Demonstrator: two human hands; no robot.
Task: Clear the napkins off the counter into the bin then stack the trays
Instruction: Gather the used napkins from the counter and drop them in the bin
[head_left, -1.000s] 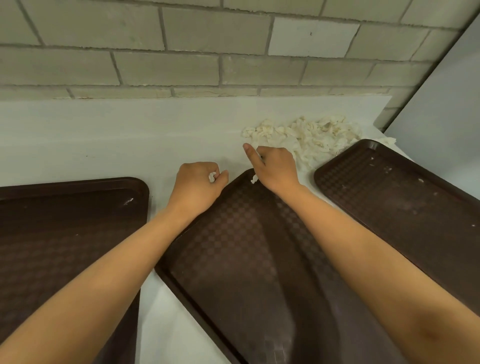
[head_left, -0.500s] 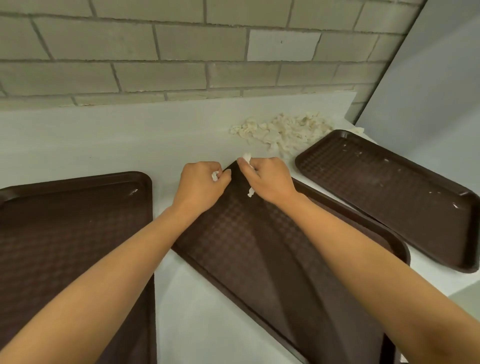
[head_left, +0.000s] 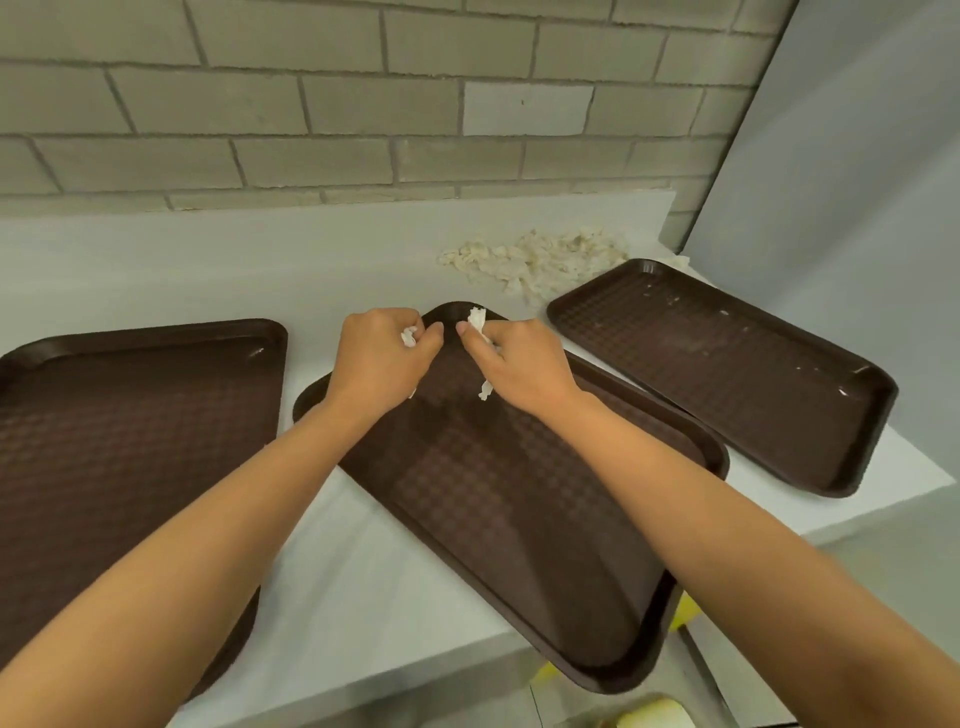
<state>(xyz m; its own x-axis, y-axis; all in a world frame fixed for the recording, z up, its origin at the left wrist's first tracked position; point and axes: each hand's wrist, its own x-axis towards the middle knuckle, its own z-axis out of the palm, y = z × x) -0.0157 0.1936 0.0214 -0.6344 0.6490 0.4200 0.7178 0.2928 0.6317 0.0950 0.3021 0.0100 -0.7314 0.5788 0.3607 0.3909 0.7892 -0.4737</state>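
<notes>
Crumpled napkin pile (head_left: 540, 257) behind right tray (head_left: 727, 374), skewed middle tray (head_left: 519, 519), left tray (head_left: 130, 431)

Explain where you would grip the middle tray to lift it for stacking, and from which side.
Take the raised rim at the near corner of the middle tray, coming from the front. The tray lies askew and that corner overhangs the counter edge, which likely leaves room to reach underneath and lift.

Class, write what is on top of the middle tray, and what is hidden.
Over the far corner of the middle tray, the left hand and right hand each grip napkin scraps. The surface under hands and forearms is hidden.
</notes>
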